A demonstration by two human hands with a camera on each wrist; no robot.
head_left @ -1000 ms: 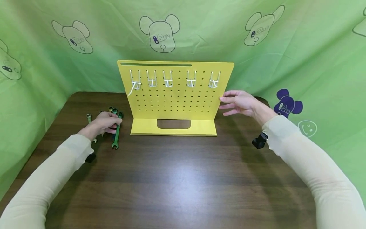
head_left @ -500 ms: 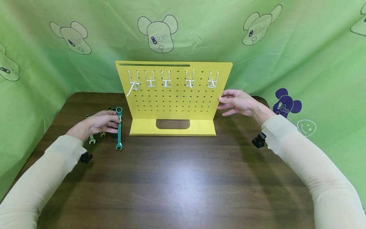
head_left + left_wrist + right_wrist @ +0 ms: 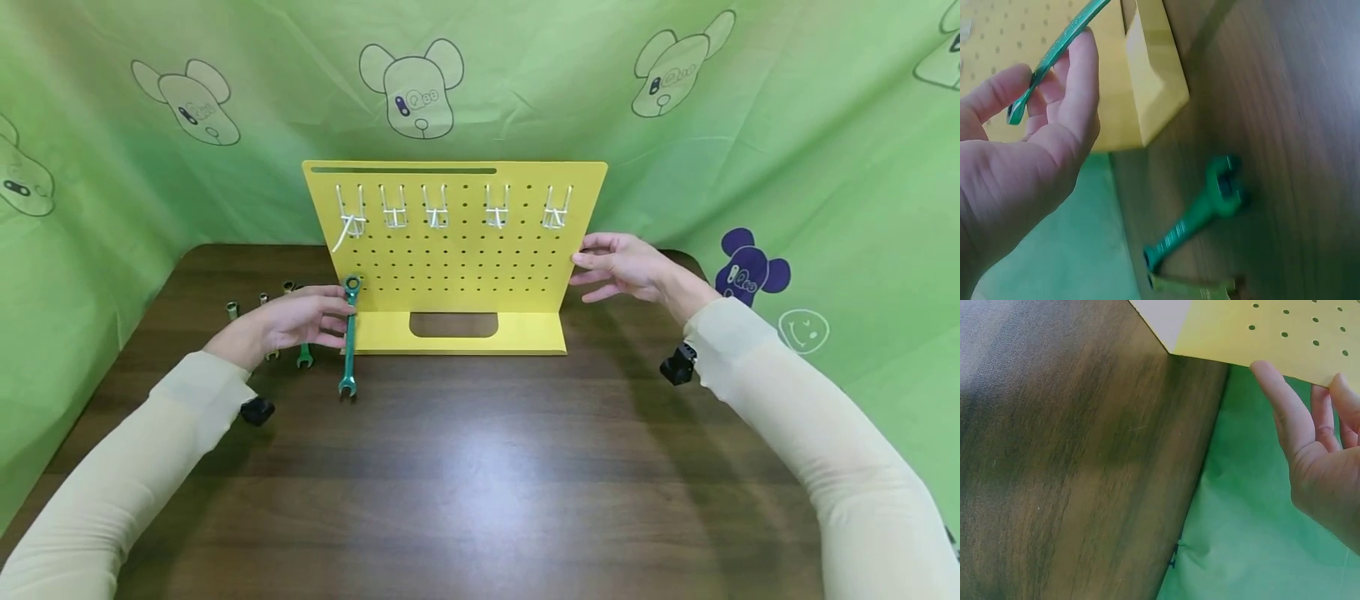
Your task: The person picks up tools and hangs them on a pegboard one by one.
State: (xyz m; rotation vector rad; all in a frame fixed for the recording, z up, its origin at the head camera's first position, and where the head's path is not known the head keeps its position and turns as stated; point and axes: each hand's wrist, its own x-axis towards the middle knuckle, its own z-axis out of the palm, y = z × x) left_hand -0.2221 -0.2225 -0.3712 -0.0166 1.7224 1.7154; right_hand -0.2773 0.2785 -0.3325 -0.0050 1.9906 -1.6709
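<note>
In front of the lower left corner of a yellow pegboard [image 3: 450,267], we find the left hand [image 3: 300,320] pinching a teal wrench [image 3: 349,337] between thumb and fingers, ring end toward the board, open end toward us. Whether the wrench touches the board we cannot tell. Near that hand, on the dark wood table [image 3: 480,467], we note a green wrench [image 3: 1200,207] and a yellowish wrench [image 3: 1188,286], their near ends close together in the left wrist view; ends of more wrenches show around the hand.

The right hand [image 3: 626,268] grips the board's right edge, thumb in front, some fingers behind. Along the board's upper part we count five white wire hooks [image 3: 437,219]. Behind, a green curtain [image 3: 525,108] printed with cartoon heads.
</note>
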